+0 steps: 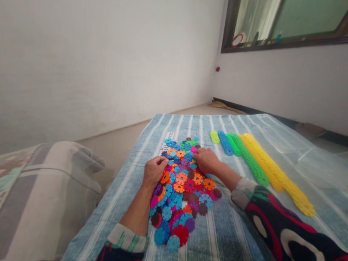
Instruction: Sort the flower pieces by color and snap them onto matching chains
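Discs: a loose heap of small, notched, many-coloured plastic discs (182, 191) is lying in the middle of a blue striped cloth (224, 236).
Handling: the discs are looking light, stiff and slippery, so a pinch at the rim seems best.
Left hand (155, 170): resting curled on the heap; grip unclear.
Right hand (206, 160): pressing bent fingers down; grip unclear.
Beyond: a yellow row of joined discs (276, 174) is lying at the right.
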`<control>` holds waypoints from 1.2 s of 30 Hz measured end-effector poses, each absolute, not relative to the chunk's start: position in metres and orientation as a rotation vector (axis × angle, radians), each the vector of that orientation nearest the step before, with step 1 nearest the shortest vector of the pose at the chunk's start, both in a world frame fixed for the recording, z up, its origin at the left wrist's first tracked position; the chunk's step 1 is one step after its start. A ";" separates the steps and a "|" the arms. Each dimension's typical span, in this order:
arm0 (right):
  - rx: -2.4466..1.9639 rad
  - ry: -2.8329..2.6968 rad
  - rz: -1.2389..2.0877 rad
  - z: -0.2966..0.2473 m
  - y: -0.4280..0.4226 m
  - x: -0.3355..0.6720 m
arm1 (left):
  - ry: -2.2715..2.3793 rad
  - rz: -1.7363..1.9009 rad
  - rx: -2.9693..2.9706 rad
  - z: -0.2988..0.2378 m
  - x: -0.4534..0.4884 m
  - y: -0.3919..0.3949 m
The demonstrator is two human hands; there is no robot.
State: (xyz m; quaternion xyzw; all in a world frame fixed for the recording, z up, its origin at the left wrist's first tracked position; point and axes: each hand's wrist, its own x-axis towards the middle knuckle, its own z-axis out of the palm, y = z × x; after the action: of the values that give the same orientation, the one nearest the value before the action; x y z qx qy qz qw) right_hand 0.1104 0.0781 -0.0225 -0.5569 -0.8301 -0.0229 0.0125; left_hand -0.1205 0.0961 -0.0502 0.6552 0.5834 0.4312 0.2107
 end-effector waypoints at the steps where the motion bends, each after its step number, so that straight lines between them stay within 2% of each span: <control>1: -1.722 -2.609 -0.085 -0.020 0.079 0.109 | 1.620 1.202 1.821 -0.050 -0.120 0.096; 11: -1.636 -2.716 -0.130 -0.012 0.095 0.109 | 1.604 1.202 1.811 -0.049 -0.120 0.095; 25: -1.683 -2.403 0.020 -0.014 0.096 0.118 | 1.622 1.194 1.827 -0.051 -0.122 0.098; 36: -2.029 -2.134 -0.052 0.007 0.145 0.209 | 1.644 1.183 1.819 -0.050 -0.122 0.098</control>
State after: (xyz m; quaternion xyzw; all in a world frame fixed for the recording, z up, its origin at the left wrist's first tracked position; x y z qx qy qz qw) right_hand 0.2089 0.1452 0.0071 -0.6856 -0.7211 -0.0177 0.0982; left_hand -0.1222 0.0981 -0.0497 0.6536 0.5905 0.4251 0.2082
